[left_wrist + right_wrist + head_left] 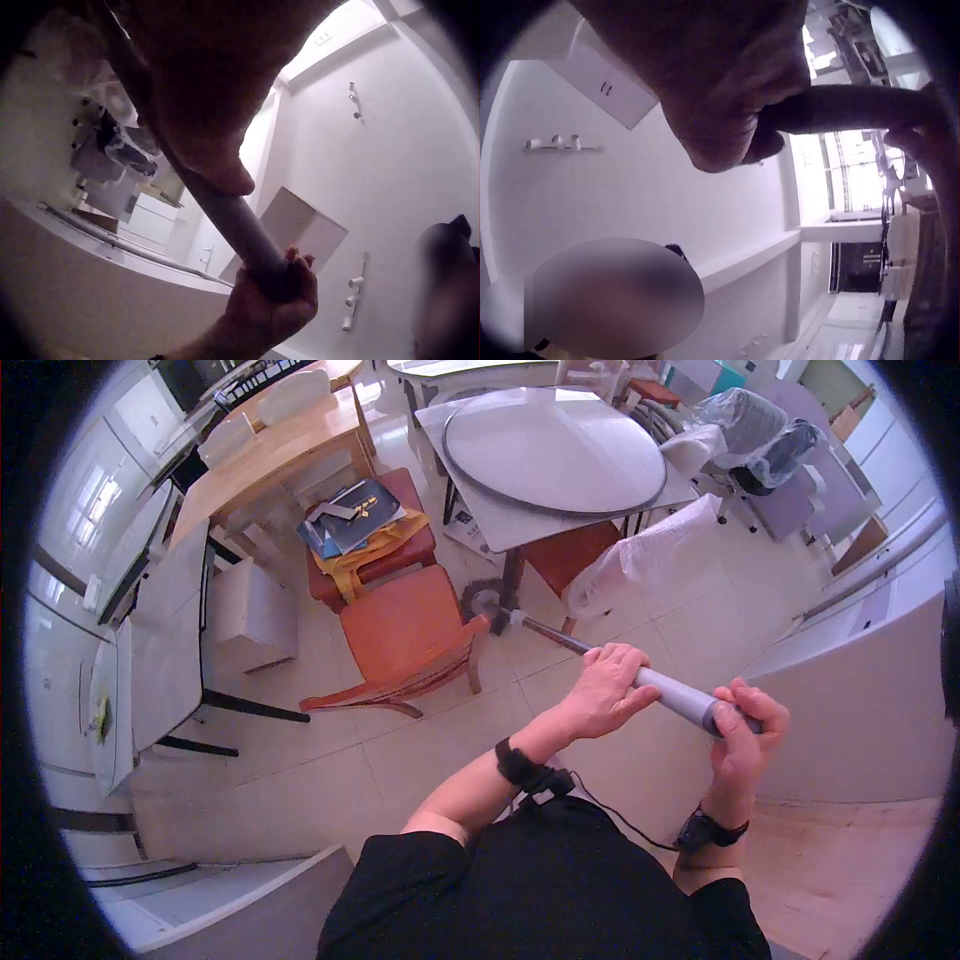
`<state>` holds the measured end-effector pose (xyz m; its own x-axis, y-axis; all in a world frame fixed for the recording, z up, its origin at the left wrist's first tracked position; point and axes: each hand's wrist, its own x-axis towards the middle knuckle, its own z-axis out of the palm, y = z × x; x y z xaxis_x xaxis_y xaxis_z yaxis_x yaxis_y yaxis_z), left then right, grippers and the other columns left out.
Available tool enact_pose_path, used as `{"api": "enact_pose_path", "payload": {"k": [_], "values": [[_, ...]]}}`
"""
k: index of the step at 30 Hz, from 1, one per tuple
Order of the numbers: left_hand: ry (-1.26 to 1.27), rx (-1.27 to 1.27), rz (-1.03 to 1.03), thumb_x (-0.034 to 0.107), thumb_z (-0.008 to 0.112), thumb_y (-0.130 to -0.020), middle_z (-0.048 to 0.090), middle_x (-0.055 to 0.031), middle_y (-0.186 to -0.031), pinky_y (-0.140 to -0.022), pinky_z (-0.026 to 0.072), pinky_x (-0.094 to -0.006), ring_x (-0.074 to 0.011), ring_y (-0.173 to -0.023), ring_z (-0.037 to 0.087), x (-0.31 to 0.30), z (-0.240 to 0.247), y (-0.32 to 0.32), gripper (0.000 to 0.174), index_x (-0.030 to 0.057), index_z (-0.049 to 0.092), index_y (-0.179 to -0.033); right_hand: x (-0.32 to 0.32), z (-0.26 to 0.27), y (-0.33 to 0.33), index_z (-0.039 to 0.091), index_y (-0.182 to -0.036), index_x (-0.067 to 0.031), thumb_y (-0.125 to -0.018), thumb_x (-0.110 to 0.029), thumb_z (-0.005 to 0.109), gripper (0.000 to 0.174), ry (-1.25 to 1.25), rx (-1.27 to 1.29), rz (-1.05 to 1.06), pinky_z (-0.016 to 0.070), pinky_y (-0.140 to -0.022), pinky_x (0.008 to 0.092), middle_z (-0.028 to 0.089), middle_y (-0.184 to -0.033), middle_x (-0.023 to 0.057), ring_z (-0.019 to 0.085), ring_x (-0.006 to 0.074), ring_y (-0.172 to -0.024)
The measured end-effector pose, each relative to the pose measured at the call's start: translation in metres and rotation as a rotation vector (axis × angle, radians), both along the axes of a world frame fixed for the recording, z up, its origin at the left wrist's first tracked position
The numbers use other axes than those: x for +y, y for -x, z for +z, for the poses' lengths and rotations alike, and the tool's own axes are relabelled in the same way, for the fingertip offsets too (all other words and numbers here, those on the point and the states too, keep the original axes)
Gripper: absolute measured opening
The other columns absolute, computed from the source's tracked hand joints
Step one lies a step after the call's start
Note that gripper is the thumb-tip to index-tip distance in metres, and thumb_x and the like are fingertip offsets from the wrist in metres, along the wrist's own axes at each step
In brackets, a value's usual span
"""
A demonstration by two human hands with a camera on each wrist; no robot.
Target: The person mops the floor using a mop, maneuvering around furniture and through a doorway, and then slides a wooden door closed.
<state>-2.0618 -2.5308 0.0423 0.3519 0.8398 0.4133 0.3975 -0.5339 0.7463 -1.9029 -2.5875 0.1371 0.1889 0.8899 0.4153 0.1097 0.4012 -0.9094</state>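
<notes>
Both hands are on a long-handled brush (pixel 680 698) with a thick pale grey grip, a thinner dark pole and a dark round head. My left hand (pixel 605 695) wraps over the front of the grip, its thumb lying along it. At the rear end, the right hand (pixel 738 740) curls round the dark cap. From there the pole slants away to the brush head (pixel 484 600), low by the table leg, beside the orange chair. The left wrist view shows the grip (pixel 240 229) running between the hands; in the right wrist view it is a dark silhouette (pixel 840 109).
An orange chair (pixel 405 625) stands left of the brush head, with a red chair (pixel 400 565) bearing folders behind it. A table (pixel 480 525) carries a large round top (pixel 560 450). Plastic sheeting (pixel 650 555) hangs at its right; a pale partition (pixel 860 710) rises close on the right.
</notes>
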Motion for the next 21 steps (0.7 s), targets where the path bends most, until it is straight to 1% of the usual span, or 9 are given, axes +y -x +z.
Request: {"api": "enact_pose_path", "payload": {"k": [1, 2, 4, 6, 8, 11, 14, 17, 21], "values": [[-0.032, 0.016, -0.005, 0.035, 0.043, -0.083, 0.049, -0.0121, -0.09, -0.082, 0.0328, -0.0385, -0.03, -0.089, 0.046, -0.001, 0.0, 0.0, 0.033, 0.0049, 0.045, -0.096, -0.003, 0.001, -0.005, 0.046, -0.092, -0.0039, -0.068, 0.005, 0.059, 0.03, 0.037, 0.031, 0.019, 0.0401, -0.085, 0.0381, 0.051, -0.091, 0.011, 0.054, 0.0224, -0.086], [0.022, -0.102, -0.075, 0.032, 0.043, -0.083, 0.05, -0.0123, -0.089, -0.078, 0.0353, -0.0376, -0.0298, -0.086, 0.047, 0.005, -0.011, 0.002, 0.03, 0.0047, 0.047, -0.094, -0.006, -0.004, -0.009, 0.046, -0.092, -0.0045, -0.066, 0.005, 0.061, 0.031, -0.024, 0.019, 0.06, 0.0411, -0.084, 0.0381, 0.051, -0.089, 0.0108, 0.055, 0.0227, -0.085], [0.142, -0.336, -0.222, 0.026, 0.045, -0.083, 0.053, -0.0128, -0.085, -0.071, 0.0403, -0.0357, -0.0295, -0.079, 0.051, 0.027, -0.059, 0.006, 0.024, 0.0041, 0.049, -0.091, -0.017, -0.015, -0.017, 0.046, -0.091, -0.0054, -0.065, 0.004, 0.061, 0.031, -0.045, -0.013, 0.096, 0.042, -0.082, 0.0375, 0.051, -0.087, 0.0109, 0.055, 0.0231, -0.084], [-0.258, -0.187, 0.089, 0.018, 0.044, -0.083, 0.056, -0.0134, -0.075, -0.062, 0.043, -0.0349, -0.0307, -0.07, 0.054, 0.042, -0.092, 0.014, 0.017, 0.0032, 0.052, -0.082, -0.035, -0.018, -0.018, 0.046, -0.09, -0.0062, -0.065, 0.003, 0.062, 0.031, -0.051, -0.092, 0.104, 0.0428, -0.079, 0.0368, 0.052, -0.086, 0.0111, 0.055, 0.0234, -0.084], [0.07, 0.218, 0.057, 0.023, 0.041, -0.084, 0.057, -0.0144, -0.073, -0.063, 0.0416, -0.0387, -0.0316, -0.07, 0.054, 0.051, -0.176, 0.023, 0.023, 0.0038, 0.052, -0.076, -0.055, -0.019, -0.013, 0.046, -0.088, -0.007, -0.064, 0.002, 0.062, 0.03, -0.052, -0.211, 0.092, 0.0434, -0.076, 0.0361, 0.052, -0.085, 0.0114, 0.055, 0.0237, -0.083], [0.177, -0.012, 0.049, 0.027, 0.036, -0.085, 0.056, -0.0131, -0.067, -0.061, 0.0395, -0.0416, -0.0333, -0.067, 0.053, 0.035, -0.177, 0.016, 0.029, 0.005, 0.05, -0.073, -0.071, -0.026, -0.021, 0.046, -0.084, -0.0077, -0.063, 0.0, 0.063, 0.027, -0.058, -0.128, 0.029, 0.0433, -0.074, 0.0349, 0.052, -0.086, 0.0121, 0.056, 0.0237, -0.082], [0.106, 0.051, 0.107, 0.031, 0.029, -0.087, 0.054, -0.0125, -0.067, -0.06, 0.0371, -0.0435, -0.0331, -0.068, 0.052, 0.008, -0.168, 0.008, 0.036, 0.0062, 0.049, -0.07, -0.085, -0.01, -0.024, 0.046, -0.082, -0.008, -0.062, -0.003, 0.064, 0.027, -0.03, -0.098, -0.026, 0.0434, -0.073, 0.0342, 0.053, -0.084, 0.012, 0.056, 0.0233, -0.079], [0.109, 0.005, 0.15, 0.029, 0.029, -0.087, 0.053, -0.0108, -0.066, -0.061, 0.0365, -0.0424, -0.0327, -0.068, 0.05, -0.023, -0.148, 0.002, 0.035, 0.0067, 0.048, -0.068, -0.102, 0.004, -0.035, 0.046, -0.081, -0.0083, -0.061, -0.005, 0.064, 0.028, -0.01, -0.116, 0.011, 0.0439, -0.07, 0.033, 0.053, -0.081, 0.0117, 0.056, 0.0232, -0.076], [0.135, 0.021, 0.114, 0.028, 0.03, -0.086, 0.053, -0.0095, -0.068, -0.064, 0.0352, -0.0409, -0.0297, -0.071, 0.049, -0.051, -0.127, -0.009, 0.031, 0.0082, 0.049, -0.071, -0.122, 0.021, -0.047, 0.045, -0.079, -0.0082, -0.06, -0.005, 0.063, 0.026, -0.127, -0.128, -0.017, 0.0444, -0.066, 0.0324, 0.054, -0.078, 0.0121, 0.055, 0.0227, -0.071]]}}
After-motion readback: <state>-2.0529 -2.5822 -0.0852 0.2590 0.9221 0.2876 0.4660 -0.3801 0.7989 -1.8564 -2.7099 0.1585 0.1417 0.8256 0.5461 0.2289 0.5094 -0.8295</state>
